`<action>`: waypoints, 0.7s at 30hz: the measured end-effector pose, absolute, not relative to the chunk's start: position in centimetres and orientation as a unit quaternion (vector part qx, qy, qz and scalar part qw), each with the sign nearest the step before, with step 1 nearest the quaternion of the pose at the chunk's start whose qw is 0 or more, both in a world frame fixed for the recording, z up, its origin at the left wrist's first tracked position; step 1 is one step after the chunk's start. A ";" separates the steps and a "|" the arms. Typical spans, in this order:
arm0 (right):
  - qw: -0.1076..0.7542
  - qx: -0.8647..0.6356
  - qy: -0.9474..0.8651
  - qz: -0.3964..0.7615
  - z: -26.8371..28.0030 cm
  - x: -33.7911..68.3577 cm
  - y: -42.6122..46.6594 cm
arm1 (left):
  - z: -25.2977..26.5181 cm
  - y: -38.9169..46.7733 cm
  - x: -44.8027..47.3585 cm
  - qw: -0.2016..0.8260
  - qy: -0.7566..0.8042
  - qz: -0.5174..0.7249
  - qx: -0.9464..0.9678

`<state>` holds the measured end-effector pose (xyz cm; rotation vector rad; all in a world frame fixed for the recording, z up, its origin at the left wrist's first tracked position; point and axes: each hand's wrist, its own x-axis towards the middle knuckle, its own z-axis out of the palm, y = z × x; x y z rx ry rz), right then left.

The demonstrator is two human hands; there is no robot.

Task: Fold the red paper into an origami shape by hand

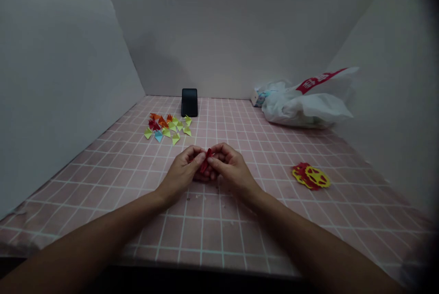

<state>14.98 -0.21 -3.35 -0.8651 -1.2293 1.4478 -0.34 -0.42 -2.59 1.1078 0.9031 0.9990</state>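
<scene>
Between my two hands is a small folded piece of red paper (206, 161), held just above the table near its front middle. My left hand (185, 168) pinches it from the left with thumb and fingers. From the right, my right hand (231, 166) grips it the same way, its thumb against the paper. The fingers cover much of the paper, so its full shape is hidden. Beyond my left hand lie several small folded paper pieces (166, 132) in yellow, orange, red and blue.
A black phone (190, 102) stands at the back of the pink checked table (202, 239). At the back right, a white plastic bag (305, 109) lies by a small patterned box (258, 97). Red and yellow star-patterned cutouts (317, 177) are stacked at the right. Pale walls enclose three sides.
</scene>
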 end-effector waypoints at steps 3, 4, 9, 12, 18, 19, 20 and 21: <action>0.495 -0.358 -0.517 0.599 -3.4 15.0 -0.3 | -2.6 -0.3 -0.4 0.632 0.403 0.443 0.491; 0.494 -0.360 -0.520 0.597 -3.4 15.0 -0.3 | -2.6 -0.4 -0.5 0.626 0.402 0.448 0.495; 0.491 -0.353 -0.535 0.590 -3.4 15.0 -0.3 | -2.0 -0.6 -0.4 0.601 0.401 0.461 0.515; 0.490 -0.350 -0.543 0.586 -3.6 14.9 -0.2 | -1.9 -0.7 -0.3 0.600 0.397 0.464 0.516; 0.492 -0.366 -0.575 0.541 -3.8 14.9 -0.1 | -2.1 -0.7 -0.3 0.598 0.392 0.472 0.516; 0.491 -0.365 -0.578 0.540 -3.8 15.0 -0.1 | -2.1 -0.7 -0.3 0.595 0.393 0.474 0.517; 0.490 -0.362 -0.579 0.542 -3.8 15.0 -0.1 | -2.1 -0.6 -0.3 0.591 0.395 0.475 0.519; 0.490 -0.357 -0.577 0.547 -3.7 15.0 -0.1 | -2.2 -0.6 -0.3 0.586 0.398 0.476 0.521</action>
